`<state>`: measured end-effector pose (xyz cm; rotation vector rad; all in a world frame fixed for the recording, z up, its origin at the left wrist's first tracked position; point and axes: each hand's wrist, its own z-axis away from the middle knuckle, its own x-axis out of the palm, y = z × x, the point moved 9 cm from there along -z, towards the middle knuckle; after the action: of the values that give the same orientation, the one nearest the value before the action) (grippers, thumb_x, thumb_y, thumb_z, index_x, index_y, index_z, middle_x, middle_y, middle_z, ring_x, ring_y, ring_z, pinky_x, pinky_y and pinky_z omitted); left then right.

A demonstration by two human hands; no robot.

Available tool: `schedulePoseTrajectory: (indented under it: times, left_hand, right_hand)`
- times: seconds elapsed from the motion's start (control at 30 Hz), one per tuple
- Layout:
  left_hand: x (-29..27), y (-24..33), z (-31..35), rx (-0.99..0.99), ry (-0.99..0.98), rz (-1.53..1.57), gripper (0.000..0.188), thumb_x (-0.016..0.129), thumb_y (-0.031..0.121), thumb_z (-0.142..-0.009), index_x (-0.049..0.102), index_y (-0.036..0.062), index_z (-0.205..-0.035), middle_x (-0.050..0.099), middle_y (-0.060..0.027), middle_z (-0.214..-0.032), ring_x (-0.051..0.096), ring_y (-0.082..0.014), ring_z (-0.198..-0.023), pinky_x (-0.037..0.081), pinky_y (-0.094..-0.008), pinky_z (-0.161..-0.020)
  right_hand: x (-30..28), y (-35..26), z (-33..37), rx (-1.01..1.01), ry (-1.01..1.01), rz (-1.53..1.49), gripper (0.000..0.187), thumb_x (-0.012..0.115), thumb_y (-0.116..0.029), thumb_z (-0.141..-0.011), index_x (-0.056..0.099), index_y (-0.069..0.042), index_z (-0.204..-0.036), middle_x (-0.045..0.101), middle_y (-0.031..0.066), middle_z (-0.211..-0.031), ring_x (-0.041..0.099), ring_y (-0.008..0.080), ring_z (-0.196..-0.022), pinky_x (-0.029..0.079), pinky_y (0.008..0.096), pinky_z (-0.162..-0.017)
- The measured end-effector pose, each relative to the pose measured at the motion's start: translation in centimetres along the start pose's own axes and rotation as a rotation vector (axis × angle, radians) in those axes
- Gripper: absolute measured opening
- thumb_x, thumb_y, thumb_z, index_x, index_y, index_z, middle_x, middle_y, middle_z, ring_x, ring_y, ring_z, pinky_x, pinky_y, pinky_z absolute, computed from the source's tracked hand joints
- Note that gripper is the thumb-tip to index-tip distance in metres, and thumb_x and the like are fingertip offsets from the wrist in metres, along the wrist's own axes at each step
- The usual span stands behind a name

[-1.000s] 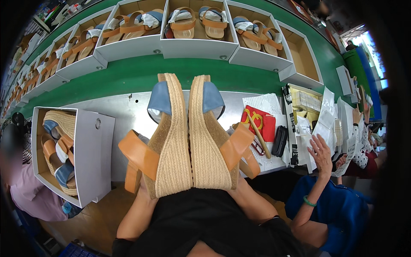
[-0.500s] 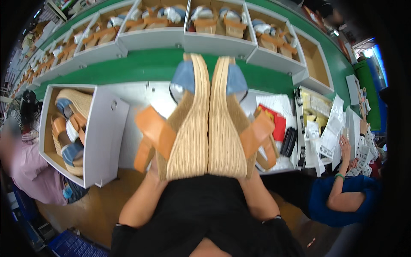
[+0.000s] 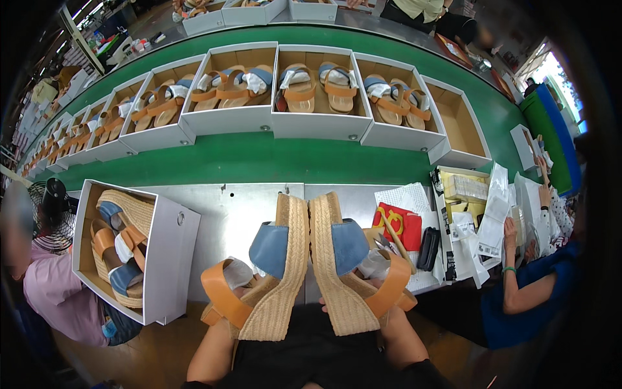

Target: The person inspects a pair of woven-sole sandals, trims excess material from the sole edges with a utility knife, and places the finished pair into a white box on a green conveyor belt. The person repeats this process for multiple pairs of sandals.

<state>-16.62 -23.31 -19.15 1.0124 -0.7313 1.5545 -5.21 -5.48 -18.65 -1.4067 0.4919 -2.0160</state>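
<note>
In front of me I hold a pair of wedge sandals upright and side by side, their woven rope soles turned toward each other. The left sandal (image 3: pixel 269 249) and the right sandal (image 3: pixel 350 246) each have a blue toe band, an orange ankle strap and whitish stuffing. My left hand (image 3: pixel 225 325) grips the left one near its heel, most fingers hidden behind the strap. My right hand (image 3: pixel 392 318) holds the right one the same way, with fingertips showing by the sole. The soles nearly touch near the toes and spread apart at the heels.
An open shoe box (image 3: pixel 172 259) with another sandal pair stands on the metal table (image 3: pixel 220 220) at left. Boxed sandals line the green conveyor (image 3: pixel 227 159), ending in an empty box (image 3: pixel 457 117). A red cloth (image 3: pixel 405 227), black case (image 3: pixel 428 248) and papers lie right. Co-workers flank me.
Both sandals have come down and nearer to my body, tilting so the toe bands show more and the heels part. My view has lifted, showing more of the conveyor.
</note>
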Motion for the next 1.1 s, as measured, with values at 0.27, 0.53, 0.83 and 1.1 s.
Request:
schedulePoseTrajectory:
  times: [0.27,0.53,0.83,1.1]
  left_hand:
    - [-7.7,0.1,-0.2,0.017,0.078,-0.215,0.064,0.049,0.046,-0.099,0.045,-0.0008,-0.143,0.052,-0.0316,-0.134,0.06,-0.0449,-0.116,0.057,-0.0555,-0.09]
    - [1.3,-1.5,-1.1,-0.06,-0.109,-0.097,0.076,0.052,0.054,-0.095,0.04,-0.0013,-0.146,0.049,-0.0321,-0.137,0.057,-0.0433,-0.122,0.049,-0.0559,-0.102]
    - [-0.2,0.4,-0.6,0.141,-0.009,0.013,0.066,0.052,0.044,-0.1,0.039,-0.0006,-0.147,0.048,-0.0283,-0.139,0.058,-0.0433,-0.118,0.048,-0.0591,-0.1]
    - [-2.3,4.9,0.6,0.418,0.097,-0.347,0.069,0.056,0.043,-0.097,0.034,0.0045,-0.15,0.056,-0.0159,-0.135,0.066,-0.0234,-0.107,0.057,-0.0414,-0.086]
  right_hand:
    - [-0.6,0.0,1.5,0.032,0.024,0.027,0.065,0.059,-0.042,-0.096,0.041,-0.003,-0.146,0.055,0.0154,-0.138,0.061,0.0258,-0.12,0.053,0.0407,-0.099]
    - [-0.5,0.7,0.7,0.048,0.017,0.001,0.062,0.059,-0.037,-0.097,0.041,-0.002,-0.145,0.056,0.0153,-0.137,0.061,0.0255,-0.118,0.053,0.0398,-0.098]
    - [-3.6,-1.0,2.1,-0.031,0.112,0.001,0.058,0.059,-0.032,-0.098,0.042,-0.001,-0.145,0.057,0.0153,-0.136,0.062,0.0251,-0.117,0.053,0.0386,-0.097]
    - [-4.7,-3.2,-0.3,-0.4,-0.045,0.198,0.063,0.055,-0.029,-0.101,0.031,-0.001,-0.151,0.054,0.0136,-0.139,0.059,0.0229,-0.12,0.051,0.0358,-0.1]
